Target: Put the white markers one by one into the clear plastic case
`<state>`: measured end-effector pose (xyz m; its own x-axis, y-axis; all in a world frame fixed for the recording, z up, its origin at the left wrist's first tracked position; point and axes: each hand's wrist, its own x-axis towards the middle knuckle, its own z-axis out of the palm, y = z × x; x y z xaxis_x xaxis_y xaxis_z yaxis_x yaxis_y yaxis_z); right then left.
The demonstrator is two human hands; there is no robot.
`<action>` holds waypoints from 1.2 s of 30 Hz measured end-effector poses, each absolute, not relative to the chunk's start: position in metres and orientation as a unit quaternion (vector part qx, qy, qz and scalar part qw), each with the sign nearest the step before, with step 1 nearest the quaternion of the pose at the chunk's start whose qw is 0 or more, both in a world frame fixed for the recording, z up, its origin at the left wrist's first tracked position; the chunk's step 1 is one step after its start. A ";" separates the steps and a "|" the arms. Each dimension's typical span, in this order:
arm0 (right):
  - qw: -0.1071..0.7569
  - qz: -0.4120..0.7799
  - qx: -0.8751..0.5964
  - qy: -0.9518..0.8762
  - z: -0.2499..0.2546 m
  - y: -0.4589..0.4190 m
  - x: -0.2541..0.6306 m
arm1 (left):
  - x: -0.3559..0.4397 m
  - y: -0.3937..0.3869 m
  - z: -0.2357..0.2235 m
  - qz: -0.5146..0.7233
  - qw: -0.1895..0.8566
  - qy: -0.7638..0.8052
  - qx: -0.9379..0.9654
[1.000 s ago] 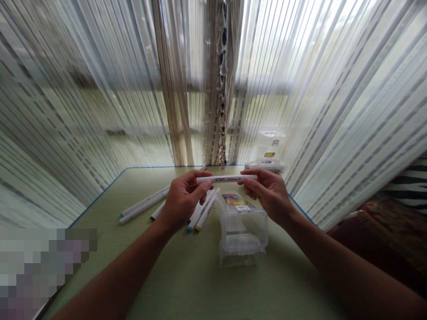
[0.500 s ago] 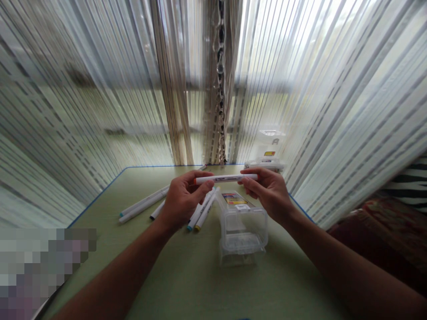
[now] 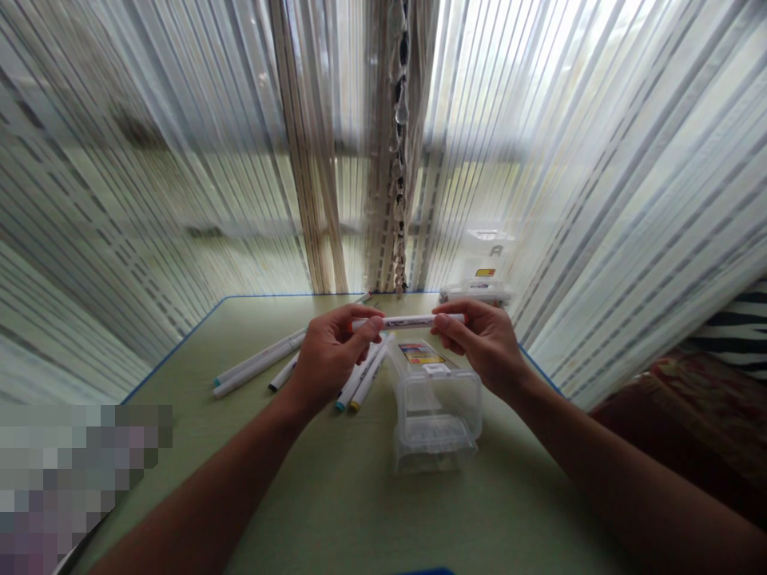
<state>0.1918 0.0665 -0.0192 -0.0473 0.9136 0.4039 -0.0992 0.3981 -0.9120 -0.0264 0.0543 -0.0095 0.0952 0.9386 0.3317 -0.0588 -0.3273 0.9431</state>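
I hold a white marker (image 3: 408, 321) level above the table, one end in each hand. My left hand (image 3: 328, 357) pinches its left end, where an orange cap tip shows. My right hand (image 3: 482, 342) pinches the right end. Below the marker a clear plastic marker case (image 3: 436, 401) lies open on the green table (image 3: 335, 495), with a coloured label on its far part. Several loose white markers (image 3: 359, 387) lie under and left of my left hand, and two more markers (image 3: 259, 364) lie further left.
A second clear plastic piece with a label (image 3: 478, 290) sits at the table's far right corner. Striped sheer curtains (image 3: 180, 160) hang round the far and side edges. A zebra-patterned cushion (image 3: 740, 319) shows at the right.
My hands have drawn slightly closer along the marker, so less of its barrel shows between them. The view shifted a little downward.
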 end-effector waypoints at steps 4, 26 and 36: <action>0.599 0.445 -0.348 -0.567 -0.019 0.067 0.191 | -0.026 0.056 -0.010 0.564 0.467 0.362 0.577; 0.602 0.481 -0.322 -0.550 -0.020 0.068 0.194 | -0.029 0.057 -0.012 0.553 0.509 0.350 0.560; 0.596 0.479 -0.322 -0.558 -0.020 0.068 0.194 | -0.029 0.058 -0.013 0.555 0.499 0.344 0.570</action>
